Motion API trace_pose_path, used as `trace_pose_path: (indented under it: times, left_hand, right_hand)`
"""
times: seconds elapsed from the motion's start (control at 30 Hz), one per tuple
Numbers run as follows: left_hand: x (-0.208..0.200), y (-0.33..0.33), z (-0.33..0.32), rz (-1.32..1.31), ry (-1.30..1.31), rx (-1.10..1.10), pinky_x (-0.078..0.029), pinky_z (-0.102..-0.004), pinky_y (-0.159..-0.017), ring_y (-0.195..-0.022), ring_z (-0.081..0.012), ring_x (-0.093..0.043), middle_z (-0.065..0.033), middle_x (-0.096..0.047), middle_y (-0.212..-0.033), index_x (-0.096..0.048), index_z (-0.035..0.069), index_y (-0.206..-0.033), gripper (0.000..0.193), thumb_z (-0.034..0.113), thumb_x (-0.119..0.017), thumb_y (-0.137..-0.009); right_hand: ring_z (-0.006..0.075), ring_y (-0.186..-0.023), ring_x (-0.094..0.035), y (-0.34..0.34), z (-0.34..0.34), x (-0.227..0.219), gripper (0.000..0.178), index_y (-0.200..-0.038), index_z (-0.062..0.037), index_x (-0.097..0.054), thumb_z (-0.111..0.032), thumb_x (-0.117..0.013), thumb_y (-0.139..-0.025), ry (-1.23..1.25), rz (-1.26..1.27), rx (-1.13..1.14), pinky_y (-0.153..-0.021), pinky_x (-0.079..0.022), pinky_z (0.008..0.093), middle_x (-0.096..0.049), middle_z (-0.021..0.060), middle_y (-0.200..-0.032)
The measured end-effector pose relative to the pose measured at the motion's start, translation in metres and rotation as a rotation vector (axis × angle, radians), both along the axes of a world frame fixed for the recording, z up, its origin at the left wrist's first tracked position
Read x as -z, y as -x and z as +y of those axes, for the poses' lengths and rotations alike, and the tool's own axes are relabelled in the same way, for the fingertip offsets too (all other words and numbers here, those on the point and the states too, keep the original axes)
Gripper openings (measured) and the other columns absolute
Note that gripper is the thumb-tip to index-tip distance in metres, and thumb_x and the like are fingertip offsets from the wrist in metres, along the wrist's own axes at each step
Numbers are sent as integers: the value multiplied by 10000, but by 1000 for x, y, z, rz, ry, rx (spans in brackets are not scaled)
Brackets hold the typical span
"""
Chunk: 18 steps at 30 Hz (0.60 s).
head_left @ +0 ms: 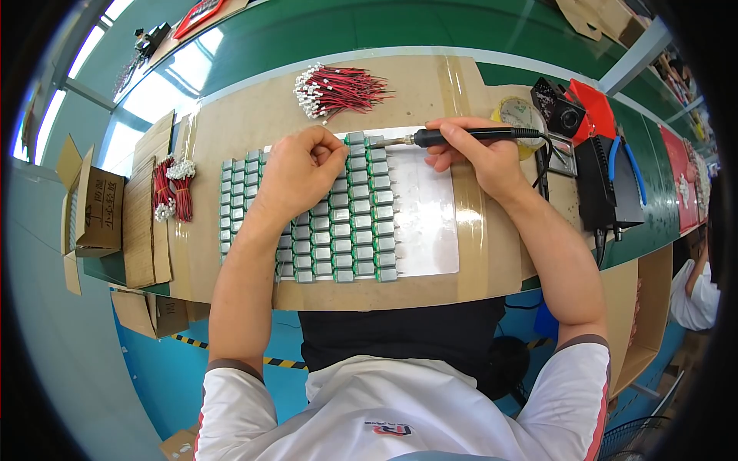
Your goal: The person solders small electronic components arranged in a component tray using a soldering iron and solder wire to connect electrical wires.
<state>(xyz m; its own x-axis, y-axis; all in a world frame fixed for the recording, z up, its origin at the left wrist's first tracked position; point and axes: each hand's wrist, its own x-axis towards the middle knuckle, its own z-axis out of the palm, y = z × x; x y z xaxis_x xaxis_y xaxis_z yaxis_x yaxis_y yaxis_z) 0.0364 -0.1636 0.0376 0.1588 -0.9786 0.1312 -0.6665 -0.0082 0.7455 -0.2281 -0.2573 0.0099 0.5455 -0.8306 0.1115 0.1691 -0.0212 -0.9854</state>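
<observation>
Rows of small silver motors [342, 230] with green ends stand close together on a white sheet [427, 223] over a cardboard mat [477, 253]. My right hand [480, 154] grips a soldering iron [430, 137] by its black handle. The iron points left, its metal tip at the far end of the motor rows. My left hand [301, 170] is closed in a pinch just left of that tip, above the motors; what its fingertips hold is hidden. Beyond the motors lies a pile of red and black wires [350, 91] with white connectors.
At the right are a tape roll [520, 115], a red tray [593, 107], a black box-shaped unit [598, 184] and a blue-handled tool [632, 165]. Tied wire bundles [181, 196] and an opened cardboard box [100, 211] are at the left. Another person's arm [698, 276] shows far right.
</observation>
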Motion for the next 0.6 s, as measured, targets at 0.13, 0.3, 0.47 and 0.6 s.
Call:
trace_pose_path:
  times: [0.13,0.3,0.47,0.6]
  left_hand:
    - [-2,1,0,-14,3,12,-477,-316,-562,-565,-151,-594,-81,-651,-644,-683,-14,-850,146,131,-696,-857]
    - [-3,2,1,-26,1,20,-479,-317,-566,-571,-155,-599,-86,-654,-651,-683,-14,-852,146,131,-697,-861]
    - [-1,0,1,0,20,-2,-472,-302,-560,-557,-133,-584,-71,-649,-638,-688,-12,-850,145,132,-703,-853]
    - [-2,2,1,28,35,-4,-468,-295,-556,-551,-121,-572,-61,-644,-630,-691,-11,-854,145,133,-706,-849]
  right_hand:
    - [190,-731,-711,0,0,-1,278,-1130,61,-680,-170,-608,-993,-3,6,1,-683,-586,288,-714,141,-892]
    - [191,-727,-711,0,0,-1,281,-1131,61,-680,-172,-608,-993,-3,12,-2,-689,-585,291,-713,142,-884]
    - [194,-703,-705,1,3,-4,285,-1127,66,-681,-173,-594,-999,10,-20,15,-701,-593,305,-709,148,-871]
    - [193,-694,-704,4,2,-5,279,-1112,60,-691,-177,-616,-987,-30,-33,26,-704,-599,313,-709,154,-870]
